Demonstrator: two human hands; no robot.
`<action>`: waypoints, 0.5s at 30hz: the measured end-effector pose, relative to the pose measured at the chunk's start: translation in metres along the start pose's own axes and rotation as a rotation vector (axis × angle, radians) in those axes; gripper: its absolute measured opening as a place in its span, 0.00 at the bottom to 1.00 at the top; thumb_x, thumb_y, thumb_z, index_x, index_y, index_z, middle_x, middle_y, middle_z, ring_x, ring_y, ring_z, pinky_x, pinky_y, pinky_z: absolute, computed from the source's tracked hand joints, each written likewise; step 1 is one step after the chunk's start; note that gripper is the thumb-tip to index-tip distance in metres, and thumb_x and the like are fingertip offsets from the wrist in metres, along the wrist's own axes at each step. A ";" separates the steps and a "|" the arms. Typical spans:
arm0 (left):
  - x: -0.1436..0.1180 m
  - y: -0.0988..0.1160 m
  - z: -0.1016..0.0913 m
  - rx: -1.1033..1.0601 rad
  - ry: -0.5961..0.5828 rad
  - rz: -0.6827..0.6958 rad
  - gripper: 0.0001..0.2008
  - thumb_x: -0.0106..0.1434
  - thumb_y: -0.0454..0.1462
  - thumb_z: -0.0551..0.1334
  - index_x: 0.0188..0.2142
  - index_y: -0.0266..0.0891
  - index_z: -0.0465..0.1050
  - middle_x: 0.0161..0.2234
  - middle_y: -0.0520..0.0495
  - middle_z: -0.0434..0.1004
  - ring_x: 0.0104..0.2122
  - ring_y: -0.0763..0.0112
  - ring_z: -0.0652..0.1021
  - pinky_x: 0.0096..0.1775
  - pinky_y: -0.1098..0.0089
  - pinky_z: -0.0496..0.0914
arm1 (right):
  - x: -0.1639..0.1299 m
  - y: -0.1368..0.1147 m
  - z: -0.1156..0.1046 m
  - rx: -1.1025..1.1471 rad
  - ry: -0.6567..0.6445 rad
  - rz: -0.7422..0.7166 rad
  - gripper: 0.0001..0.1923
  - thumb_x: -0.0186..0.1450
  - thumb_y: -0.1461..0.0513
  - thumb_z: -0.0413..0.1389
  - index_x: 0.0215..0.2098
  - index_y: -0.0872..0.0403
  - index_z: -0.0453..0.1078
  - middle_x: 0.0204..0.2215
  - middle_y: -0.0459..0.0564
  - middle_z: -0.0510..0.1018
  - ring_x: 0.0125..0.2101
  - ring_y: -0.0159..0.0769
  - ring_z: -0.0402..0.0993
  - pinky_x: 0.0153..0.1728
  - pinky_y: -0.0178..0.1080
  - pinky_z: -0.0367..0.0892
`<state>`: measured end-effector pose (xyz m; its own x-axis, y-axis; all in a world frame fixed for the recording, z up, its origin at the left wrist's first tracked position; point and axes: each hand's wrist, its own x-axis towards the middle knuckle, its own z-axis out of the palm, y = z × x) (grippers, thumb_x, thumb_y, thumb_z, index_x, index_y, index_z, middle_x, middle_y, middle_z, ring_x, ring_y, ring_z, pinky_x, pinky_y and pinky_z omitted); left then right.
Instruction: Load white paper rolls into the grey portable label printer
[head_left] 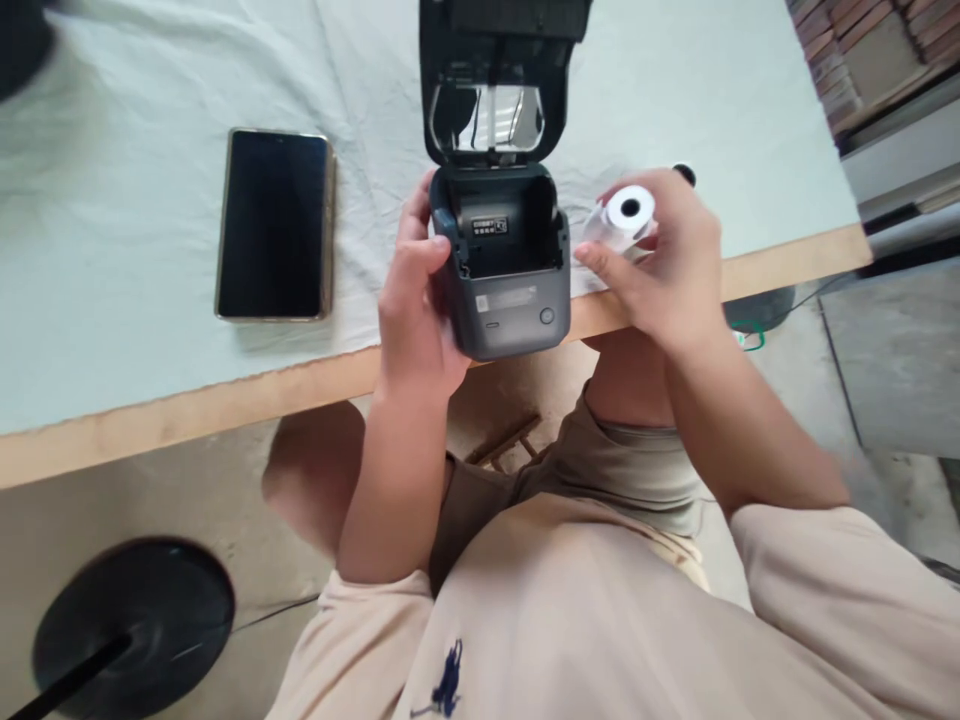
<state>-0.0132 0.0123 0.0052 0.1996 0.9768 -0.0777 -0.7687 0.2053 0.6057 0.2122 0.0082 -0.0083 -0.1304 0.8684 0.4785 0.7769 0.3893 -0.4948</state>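
Note:
A dark grey label printer (514, 310) is tilted toward me near the table's front edge, its lid (495, 60) swung up and its paper bay bare inside. My left hand (416, 300) is closed around the printer's left side, the thumb on its upper rim. To the right of the printer, my right hand (667, 260) grips a white paper roll (630, 210) with a dark core, its end facing up. Some of the roll is hidden behind the fingers and thumb.
A tablet-like dark-screened device (277, 225) lies left on the pale cloth (360, 60). A small black round object (684, 174) shows behind my right hand. The table's wooden edge (300, 388) runs before my knees. A round black stand base (135, 625) is on the floor at lower left.

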 end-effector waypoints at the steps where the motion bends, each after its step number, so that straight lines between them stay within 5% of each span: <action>1: -0.001 0.001 0.001 0.010 -0.001 -0.002 0.12 0.65 0.36 0.60 0.47 0.49 0.74 0.46 0.51 0.81 0.62 0.53 0.74 0.63 0.56 0.73 | -0.001 0.000 0.002 -0.006 0.053 0.016 0.18 0.68 0.47 0.64 0.49 0.46 0.73 0.42 0.48 0.82 0.40 0.39 0.80 0.32 0.38 0.76; 5: -0.003 0.003 0.003 0.018 -0.008 -0.010 0.12 0.67 0.36 0.59 0.49 0.47 0.73 0.47 0.52 0.80 0.62 0.56 0.75 0.65 0.56 0.72 | -0.001 -0.009 -0.001 0.002 0.138 0.050 0.21 0.67 0.45 0.64 0.51 0.46 0.73 0.41 0.46 0.83 0.37 0.38 0.81 0.34 0.40 0.78; 10: 0.000 0.002 0.000 0.086 -0.025 -0.006 0.13 0.62 0.39 0.63 0.47 0.51 0.75 0.47 0.51 0.81 0.67 0.50 0.70 0.65 0.54 0.70 | -0.001 -0.015 0.004 -0.006 0.094 -0.042 0.16 0.71 0.47 0.61 0.50 0.45 0.72 0.48 0.50 0.84 0.56 0.48 0.80 0.59 0.53 0.74; 15: 0.000 0.001 0.002 0.091 -0.016 -0.003 0.12 0.64 0.39 0.61 0.47 0.52 0.75 0.47 0.52 0.81 0.64 0.52 0.73 0.64 0.54 0.71 | -0.004 -0.007 0.021 0.035 0.015 0.062 0.20 0.70 0.46 0.61 0.53 0.47 0.70 0.45 0.50 0.85 0.43 0.44 0.84 0.44 0.47 0.79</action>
<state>-0.0129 0.0125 0.0069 0.2121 0.9749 -0.0678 -0.7100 0.2014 0.6748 0.1942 0.0086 -0.0223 -0.0737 0.8866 0.4566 0.7609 0.3459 -0.5489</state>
